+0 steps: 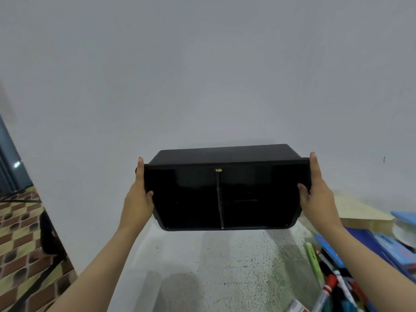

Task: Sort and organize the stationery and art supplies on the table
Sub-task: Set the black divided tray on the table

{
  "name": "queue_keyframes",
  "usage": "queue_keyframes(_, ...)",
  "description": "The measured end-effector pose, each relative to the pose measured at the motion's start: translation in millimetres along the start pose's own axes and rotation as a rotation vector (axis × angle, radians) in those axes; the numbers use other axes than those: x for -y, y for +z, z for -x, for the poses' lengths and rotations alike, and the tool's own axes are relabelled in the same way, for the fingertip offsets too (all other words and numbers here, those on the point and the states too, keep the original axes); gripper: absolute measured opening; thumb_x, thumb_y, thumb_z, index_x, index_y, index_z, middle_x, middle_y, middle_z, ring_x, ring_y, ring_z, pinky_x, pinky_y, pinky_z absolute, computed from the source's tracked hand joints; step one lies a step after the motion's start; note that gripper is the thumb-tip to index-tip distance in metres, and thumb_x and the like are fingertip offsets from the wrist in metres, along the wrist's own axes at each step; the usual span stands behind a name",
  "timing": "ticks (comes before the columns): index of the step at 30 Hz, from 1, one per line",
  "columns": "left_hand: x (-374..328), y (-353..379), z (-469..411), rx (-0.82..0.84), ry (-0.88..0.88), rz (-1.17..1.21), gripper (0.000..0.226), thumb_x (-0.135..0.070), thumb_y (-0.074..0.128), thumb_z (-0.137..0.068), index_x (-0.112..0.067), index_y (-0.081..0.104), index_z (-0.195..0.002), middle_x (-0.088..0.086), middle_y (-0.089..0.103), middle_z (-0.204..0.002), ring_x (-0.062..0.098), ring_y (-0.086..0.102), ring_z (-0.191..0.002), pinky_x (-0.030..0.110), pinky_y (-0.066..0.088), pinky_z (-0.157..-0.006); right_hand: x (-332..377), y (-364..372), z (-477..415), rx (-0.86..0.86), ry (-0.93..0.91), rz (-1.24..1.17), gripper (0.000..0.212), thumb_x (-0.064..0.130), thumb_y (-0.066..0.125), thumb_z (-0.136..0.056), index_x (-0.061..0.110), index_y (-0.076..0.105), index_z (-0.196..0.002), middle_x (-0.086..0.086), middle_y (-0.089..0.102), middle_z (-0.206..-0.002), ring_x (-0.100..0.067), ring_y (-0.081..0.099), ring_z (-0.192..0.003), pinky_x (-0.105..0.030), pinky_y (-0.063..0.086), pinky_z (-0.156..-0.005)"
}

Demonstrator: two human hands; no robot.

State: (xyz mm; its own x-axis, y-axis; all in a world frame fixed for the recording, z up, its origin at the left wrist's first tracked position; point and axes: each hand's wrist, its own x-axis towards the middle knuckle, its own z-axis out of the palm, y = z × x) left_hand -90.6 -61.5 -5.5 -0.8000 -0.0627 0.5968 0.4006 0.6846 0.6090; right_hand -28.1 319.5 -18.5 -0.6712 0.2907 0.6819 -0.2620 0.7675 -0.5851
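Observation:
A black organizer box with a divider down its middle is held up in front of the white wall, its open side tilted toward me. My left hand grips its left end, thumb inside the rim. My right hand grips its right end the same way. Both compartments look empty. At the lower right lie several markers and pens, among them a green one.
The speckled white table lies below the box. On the right stand a cardboard box, blue boxes and a white roll. A patterned brick floor and a dark object are at the left.

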Motion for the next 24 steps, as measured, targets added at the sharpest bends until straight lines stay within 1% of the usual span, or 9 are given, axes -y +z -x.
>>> queue_keyframes(3,-1,-1,-5,-0.003,0.023,0.001,0.093,0.002,0.044,-0.093,-0.057,-0.013,-0.135,0.005,0.055,-0.106,0.02,0.052,-0.09,0.032,0.042,-0.081,-1,-3,-2,0.001,-0.023,0.034,0.087,0.003,0.049,-0.094,0.049,-0.009,-0.141,-0.005,0.051,-0.096,-0.02,0.05,-0.079,-0.033,0.042,-0.072)
queue_keyframes(6,1,-4,-9,0.02,0.053,-0.043,0.092,0.003,0.046,-0.091,-0.051,-0.009,-0.141,0.009,0.056,-0.118,0.018,0.052,-0.092,0.029,0.043,-0.081,-1,-5,-3,0.008,-0.081,0.094,0.084,-0.001,0.048,-0.093,0.04,-0.003,-0.145,-0.003,0.047,-0.095,-0.017,0.044,-0.076,-0.029,0.035,-0.072)
queue_keyframes(10,2,-8,-11,0.023,0.043,-0.026,0.09,0.004,0.045,-0.09,-0.047,-0.003,-0.146,0.003,0.053,-0.133,0.019,0.055,-0.099,0.031,0.044,-0.08,-1,-9,-7,0.006,-0.115,0.101,0.081,-0.004,0.049,-0.09,0.033,0.005,-0.148,-0.003,0.046,-0.088,-0.013,0.039,-0.073,-0.023,0.03,-0.069)
queue_keyframes(12,5,-10,-14,0.044,0.041,0.006,0.085,0.004,0.043,-0.091,-0.043,0.001,-0.147,0.001,0.048,-0.139,0.023,0.054,-0.113,0.034,0.045,-0.089,0,-11,-12,0.025,-0.132,0.104,0.077,-0.004,0.049,-0.09,0.029,0.012,-0.149,0.0,0.044,-0.08,-0.011,0.038,-0.067,-0.022,0.029,-0.062)
queue_keyframes(14,9,-10,-20,0.085,0.031,0.025,0.076,0.003,0.04,-0.092,-0.034,0.006,-0.149,0.003,0.042,-0.144,0.024,0.047,-0.125,0.038,0.041,-0.102,-1,-13,-17,0.065,-0.117,0.094,0.07,-0.002,0.049,-0.091,0.024,0.021,-0.15,0.006,0.042,-0.075,-0.007,0.043,-0.069,-0.022,0.034,-0.063)
queue_keyframes(16,13,-9,-27,0.118,0.003,0.004,0.067,0.003,0.039,-0.094,-0.022,0.013,-0.15,0.011,0.043,-0.14,0.028,0.045,-0.126,0.04,0.037,-0.106,-1,-11,-22,0.113,-0.087,0.102,0.067,-0.001,0.048,-0.091,0.02,0.024,-0.149,0.007,0.042,-0.076,-0.006,0.044,-0.069,-0.026,0.033,-0.067)
queue_keyframes(19,19,-5,-35,0.222,-0.099,-0.074,0.059,-0.001,0.042,-0.095,-0.018,0.021,-0.148,0.017,0.038,-0.132,0.028,0.046,-0.116,0.037,0.034,-0.102,-1,-5,-25,0.198,0.006,0.09,0.069,-0.001,0.046,-0.091,0.017,0.017,-0.151,-0.008,0.055,-0.094,-0.02,0.05,-0.079,-0.026,0.033,-0.073)
queue_keyframes(21,21,-1,-35,0.295,-0.167,-0.099,0.057,-0.004,0.042,-0.096,-0.018,0.024,-0.148,0.018,0.035,-0.134,0.027,0.046,-0.111,0.033,0.034,-0.1,-3,-1,-24,0.251,0.049,0.078,0.067,-0.002,0.045,-0.09,0.015,0.019,-0.15,-0.017,0.058,-0.11,-0.025,0.053,-0.087,-0.024,0.034,-0.076)
queue_keyframes(24,25,7,-38,0.315,-0.194,-0.115,0.053,-0.003,0.042,-0.096,-0.014,0.03,-0.147,0.02,0.039,-0.135,0.028,0.048,-0.112,0.027,0.033,-0.093,-8,7,-22,0.284,0.104,0.074,0.062,-0.002,0.043,-0.091,0.013,0.025,-0.148,-0.015,0.056,-0.126,-0.027,0.055,-0.101,-0.02,0.033,-0.081)
